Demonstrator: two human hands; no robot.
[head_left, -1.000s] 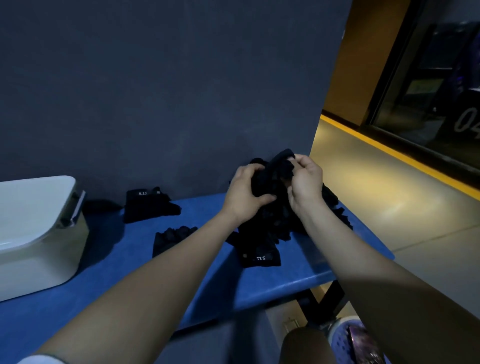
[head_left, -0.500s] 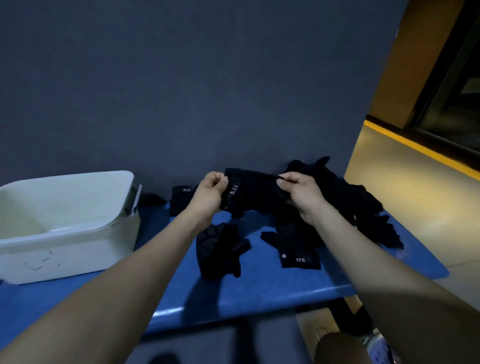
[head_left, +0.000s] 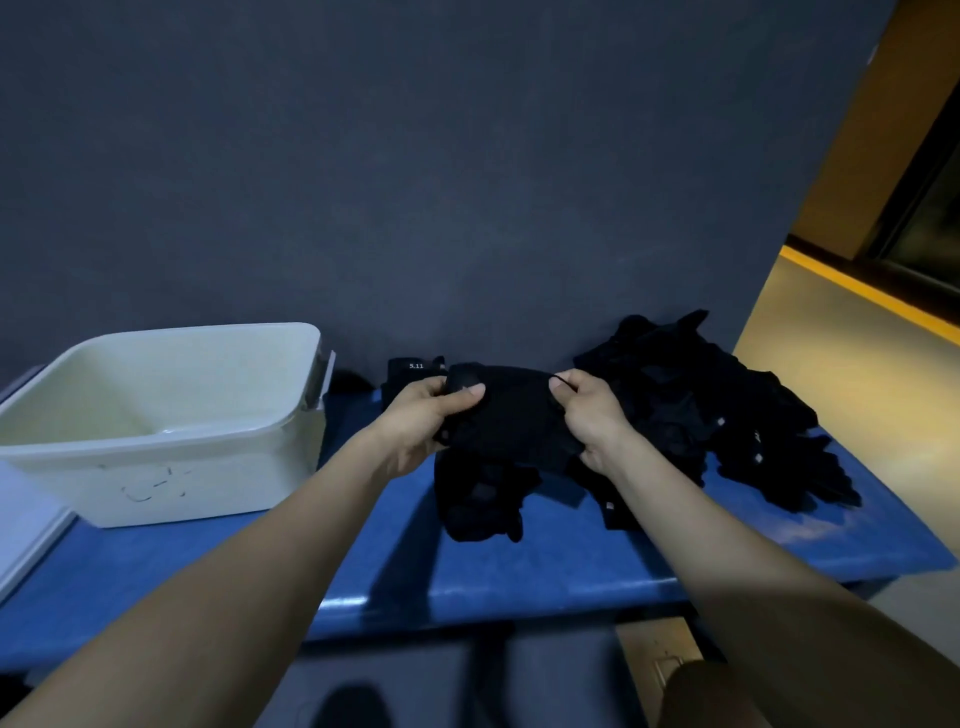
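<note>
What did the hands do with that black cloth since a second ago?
The left hand and right hand pulled the black cloth out of the pile, carried it to the left and stretched it out between them. Both gripped it the whole time. The white tub, the pile and the other black pieces on the blue table stayed put.

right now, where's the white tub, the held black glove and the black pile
white tub (head_left: 156, 483): head view, its front wall
held black glove (head_left: 514, 415): head view, its middle
black pile (head_left: 701, 400): head view, its centre
</note>
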